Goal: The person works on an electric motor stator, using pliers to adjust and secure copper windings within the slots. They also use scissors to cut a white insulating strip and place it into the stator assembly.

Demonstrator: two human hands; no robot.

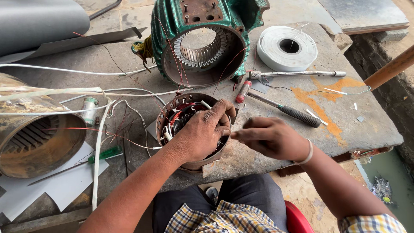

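1. The green motor housing (202, 43) is the largest piece, lying on its side well beyond the fingers. Its cast shell is chipped and rusty, and its round mouth shows a ring of bare steel slots.
2. The rusty stator drum (39, 138) lies far to the outer side of the left hand's fingers: a stained cylinder with slotted ribs inside.
3. The small stator (189, 127) sits directly under the left hand, on the stone slab (276, 159). It is a round, rust-brown metal ring packed with red-enamelled copper windings and white sleeving.
4. The roll of white tape (286, 48), flat and glossy, lies well beyond the right hand's fingers.
5. The left hand (202, 133) drapes over the small stator's rim. Its fingers are curled down onto the windings, gripping the ring's far edge.
6. The right hand (271, 138) hovers just beside the left fingertips. Its thumb and forefinger are pinched nearly together; whether they hold a wire I cannot tell.
7. A steel rod (297, 74) and a black-gripped tool (286, 111) lie beyond the right fingers, near an orange stain.
8. A green-handled screwdriver (101, 154) rests on white paper, outside the left forearm.
9. Thin red wire (172, 56) trails from the small stator toward the housing.
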